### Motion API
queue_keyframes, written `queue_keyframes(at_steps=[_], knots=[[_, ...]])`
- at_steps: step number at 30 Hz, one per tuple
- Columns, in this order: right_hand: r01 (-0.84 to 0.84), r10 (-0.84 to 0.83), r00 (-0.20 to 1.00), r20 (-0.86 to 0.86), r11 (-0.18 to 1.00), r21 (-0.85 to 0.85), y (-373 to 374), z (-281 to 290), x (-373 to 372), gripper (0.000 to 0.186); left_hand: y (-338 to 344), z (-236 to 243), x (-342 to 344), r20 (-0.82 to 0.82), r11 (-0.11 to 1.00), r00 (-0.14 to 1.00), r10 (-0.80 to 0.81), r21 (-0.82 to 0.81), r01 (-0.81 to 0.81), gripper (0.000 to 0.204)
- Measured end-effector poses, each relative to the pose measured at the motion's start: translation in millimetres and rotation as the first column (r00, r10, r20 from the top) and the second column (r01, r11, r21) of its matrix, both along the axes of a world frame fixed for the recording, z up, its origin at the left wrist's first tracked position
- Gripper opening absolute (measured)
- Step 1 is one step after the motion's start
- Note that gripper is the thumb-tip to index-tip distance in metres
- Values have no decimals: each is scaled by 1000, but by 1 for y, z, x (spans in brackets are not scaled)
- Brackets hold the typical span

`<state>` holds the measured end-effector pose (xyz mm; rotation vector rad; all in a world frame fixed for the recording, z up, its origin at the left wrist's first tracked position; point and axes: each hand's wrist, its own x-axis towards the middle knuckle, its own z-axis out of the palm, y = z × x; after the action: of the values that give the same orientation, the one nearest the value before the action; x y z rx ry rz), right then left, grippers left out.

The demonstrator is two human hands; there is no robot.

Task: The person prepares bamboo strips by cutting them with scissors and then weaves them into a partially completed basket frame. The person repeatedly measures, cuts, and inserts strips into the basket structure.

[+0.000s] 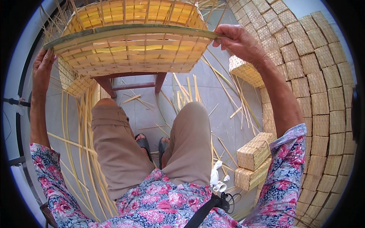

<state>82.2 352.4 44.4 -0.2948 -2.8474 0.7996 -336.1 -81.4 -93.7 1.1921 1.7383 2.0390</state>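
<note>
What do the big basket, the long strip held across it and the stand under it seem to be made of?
Big basket: probably split bamboo, pale and unpainted-looking; flat strips cross over and under.
Long strip: likely bamboo too, smooth-looking, with green skin showing.
Stand: perhaps painted or stained wood; its legs look evenly reddish-brown, but no grain is clear.
</note>
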Motion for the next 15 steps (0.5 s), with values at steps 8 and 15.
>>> queue_keyframes(at_steps=[8,15], knots=[[72,-75,997,-19,991,-116,-9,-6,9,37,21,4,13,-6,998,999,43,52,-43,23],[124,-75,990,115,856,-501,-36,-35,36,30,10,-1,6,31,1000,999,6,11,-7,23]])
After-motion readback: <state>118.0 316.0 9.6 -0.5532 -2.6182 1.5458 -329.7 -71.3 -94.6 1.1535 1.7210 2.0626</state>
